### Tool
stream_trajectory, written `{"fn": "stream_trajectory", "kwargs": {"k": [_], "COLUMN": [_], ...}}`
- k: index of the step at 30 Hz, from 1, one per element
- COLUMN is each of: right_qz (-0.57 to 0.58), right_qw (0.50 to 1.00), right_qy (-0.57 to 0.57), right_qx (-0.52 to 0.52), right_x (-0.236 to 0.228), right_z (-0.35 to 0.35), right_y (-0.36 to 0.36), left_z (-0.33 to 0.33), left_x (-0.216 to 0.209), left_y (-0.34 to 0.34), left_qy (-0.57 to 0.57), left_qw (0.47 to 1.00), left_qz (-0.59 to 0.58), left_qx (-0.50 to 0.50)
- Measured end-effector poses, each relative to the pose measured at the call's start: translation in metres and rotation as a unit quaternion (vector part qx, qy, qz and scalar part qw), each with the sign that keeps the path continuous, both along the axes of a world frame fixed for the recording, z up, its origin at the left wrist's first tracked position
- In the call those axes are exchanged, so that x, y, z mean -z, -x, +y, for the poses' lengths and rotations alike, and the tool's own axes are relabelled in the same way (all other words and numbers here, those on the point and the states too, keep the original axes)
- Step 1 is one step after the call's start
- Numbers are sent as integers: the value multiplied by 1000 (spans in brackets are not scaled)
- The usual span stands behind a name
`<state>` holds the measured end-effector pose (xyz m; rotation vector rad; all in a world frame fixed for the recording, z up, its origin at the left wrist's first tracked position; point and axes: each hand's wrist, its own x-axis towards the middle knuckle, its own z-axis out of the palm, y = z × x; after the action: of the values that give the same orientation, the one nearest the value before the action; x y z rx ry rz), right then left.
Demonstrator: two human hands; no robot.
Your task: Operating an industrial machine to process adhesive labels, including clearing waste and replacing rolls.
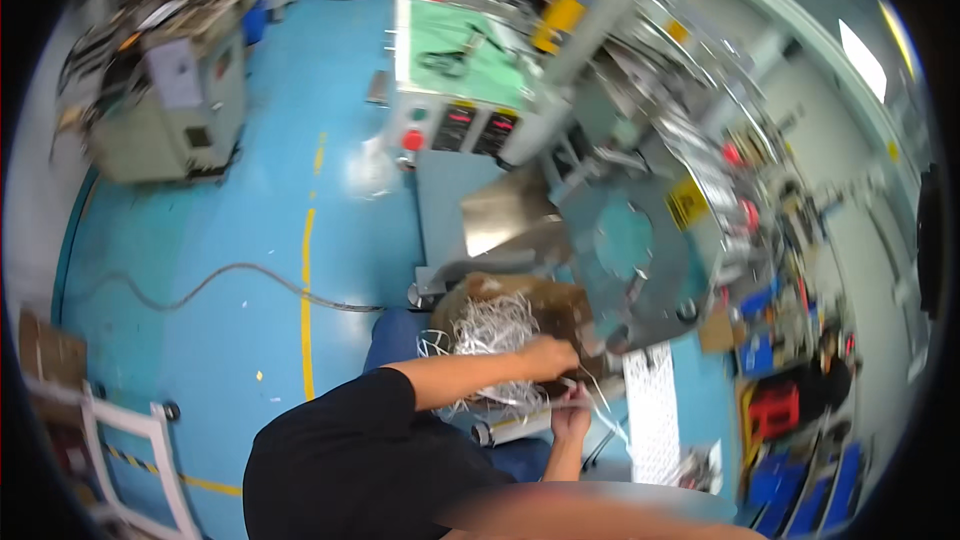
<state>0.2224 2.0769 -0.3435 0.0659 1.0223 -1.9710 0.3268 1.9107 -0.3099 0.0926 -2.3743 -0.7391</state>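
A tangle of thin silvery-white strips (490, 328) fills a brown cardboard box (565, 306) in front of my lap. My left hand (548, 358) is closed over the box's right part, beside the tangle, with a pale strip (603, 406) running from its fingers. Just below and to the right, my right hand (572, 420) is closed in a pinch on the same pale strip near its fingertips. Under my hands lies a pale tube-like bar (515, 429) with a dark round end. Motion blur hides the fine detail of the fingers.
A grey machine with a round plate (625, 240) stands right of the box. Beyond it is a green-topped control table (465, 55). A white perforated sheet (652, 415) hangs at right. A hose (240, 267) crosses the blue floor; a white cart frame (130, 420) stands at left.
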Motion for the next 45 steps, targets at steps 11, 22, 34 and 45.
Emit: {"fn": "stream_trajectory", "kwargs": {"k": [11, 22, 34, 45], "right_qz": [31, 30, 22, 99], "right_qw": [992, 991, 988, 990], "right_qy": [121, 127, 138, 77], "right_qx": [30, 12, -62, -71], "right_x": [-8, -22, 14, 19], "right_z": [-14, -32, -19, -19], "right_y": [-7, -12, -34, -29], "left_z": [-46, -79, 29, 23], "left_x": [-9, 9, -53, -69], "left_y": [-62, -76, 85, 66], "left_qy": [-71, -468, -494, -453], "left_qw": [995, 843, 796, 822], "left_qz": [-55, -262, -348, -336], "left_qx": [-45, 30, 40, 78]}}
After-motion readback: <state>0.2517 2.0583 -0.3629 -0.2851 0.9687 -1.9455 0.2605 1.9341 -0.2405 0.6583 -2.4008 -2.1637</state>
